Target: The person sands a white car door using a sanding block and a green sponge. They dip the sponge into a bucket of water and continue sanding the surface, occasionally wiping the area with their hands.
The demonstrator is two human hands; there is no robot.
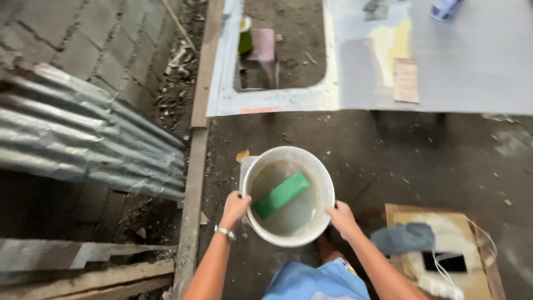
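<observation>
Lower centre of the frame: left hand and right hand each closed over opposite sides of the rim of a white bucket holding murky water and a green block. Likely heavy, sloshing, the rim perhaps wet; a two-sided rim hold suits. Beyond, at top, a grey panel.

A dark, gritty floor is carrying everything. A grey panel is lying across its far side, a cardboard scrap sitting on it. A wooden board is lying at the near right, with a grey cloth draped over its left edge. Corrugated sheets are resting along the left side, planks lying near the left corner.
</observation>
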